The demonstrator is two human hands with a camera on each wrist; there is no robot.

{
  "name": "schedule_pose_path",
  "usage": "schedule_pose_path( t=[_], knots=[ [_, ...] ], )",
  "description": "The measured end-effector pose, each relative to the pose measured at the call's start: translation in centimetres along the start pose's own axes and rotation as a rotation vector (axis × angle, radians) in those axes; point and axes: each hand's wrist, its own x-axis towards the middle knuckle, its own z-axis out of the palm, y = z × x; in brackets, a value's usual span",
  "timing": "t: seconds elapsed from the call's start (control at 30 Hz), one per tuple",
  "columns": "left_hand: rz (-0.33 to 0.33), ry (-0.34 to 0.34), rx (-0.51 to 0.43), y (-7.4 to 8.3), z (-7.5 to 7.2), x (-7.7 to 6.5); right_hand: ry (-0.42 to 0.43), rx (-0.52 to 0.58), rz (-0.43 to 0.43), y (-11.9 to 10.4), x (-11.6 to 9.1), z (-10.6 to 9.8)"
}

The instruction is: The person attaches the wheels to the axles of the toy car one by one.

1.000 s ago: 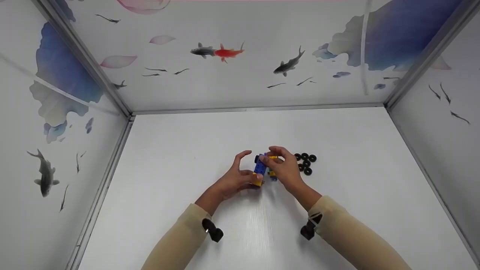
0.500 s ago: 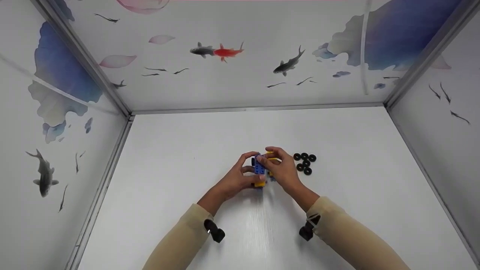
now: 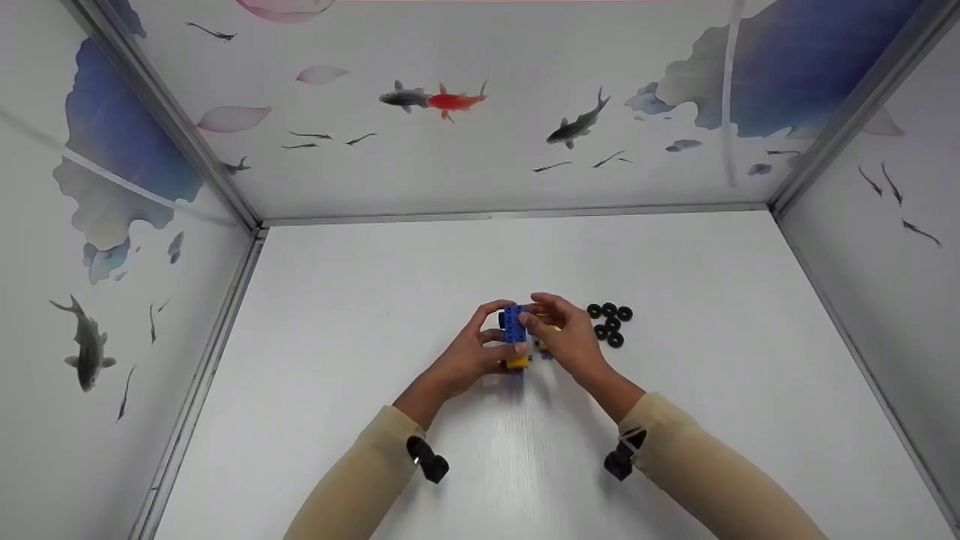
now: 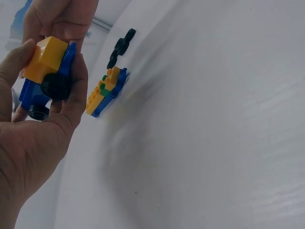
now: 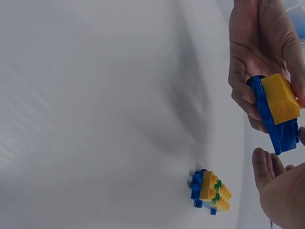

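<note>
My left hand (image 3: 465,360) grips a toy car of building blocks (image 3: 514,326), thumb on its yellow block and fingers underneath. In the left wrist view the car (image 4: 47,62) has a yellow block over blue parts, and two black wheels (image 4: 56,86) show on one side. My right hand (image 3: 570,337) is at the car's blue end, its thumb at the studs. In the right wrist view the right hand's fingers (image 5: 262,167) stand a little apart from the blue end. A second block build (image 5: 209,191), yellow, green and blue, stands on the table, partly hidden by my right hand in the head view.
Several loose black wheels (image 3: 612,324) lie clustered right of my right hand. The white table (image 3: 375,285) is bounded by walls (image 3: 480,165) printed with fish and petals at the back and sides.
The toy car has turned from slanted to nearly upright in the head view and shifted slightly left. My left index finger has come down onto its far end. The loose wheels have not moved.
</note>
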Motion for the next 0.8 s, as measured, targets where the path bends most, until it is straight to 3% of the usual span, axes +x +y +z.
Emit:
schedule_pose_path(
  t=[0.23,0.57,0.8],
  knots=[
    [-0.008,0.035,-0.016,-0.3,-0.3,0.1,0.018,-0.106,-0.012,0.9,0.1,-1.0],
    [0.004,0.066,-0.037,-0.4,-0.4,0.0,0.062,-0.414,-0.124,3.0,0.4,-3.5],
    [0.012,0.073,-0.050,-0.5,-0.4,0.0,0.067,-0.485,-0.154,3.7,0.5,-5.4]
  ],
)
